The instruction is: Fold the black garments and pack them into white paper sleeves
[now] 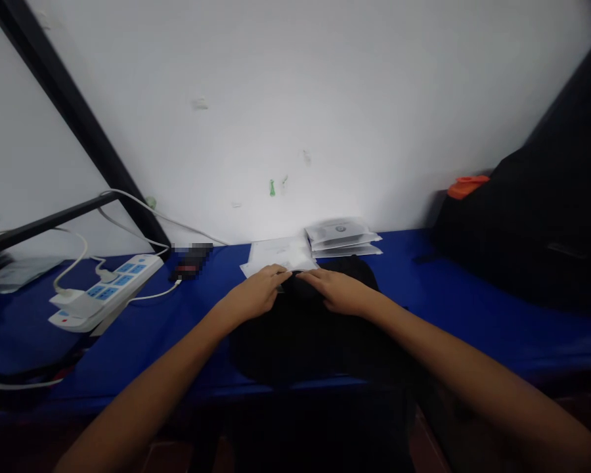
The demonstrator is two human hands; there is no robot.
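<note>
Left hand [253, 293] and right hand [339, 292] on a black cloth [315, 338], soft and floppy, fingers together along its top fold, grip unclear; easiest hold right there.

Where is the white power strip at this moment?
In the head view, the white power strip lies at the left on the blue table top, left of the black object and the person's left hand.
</note>
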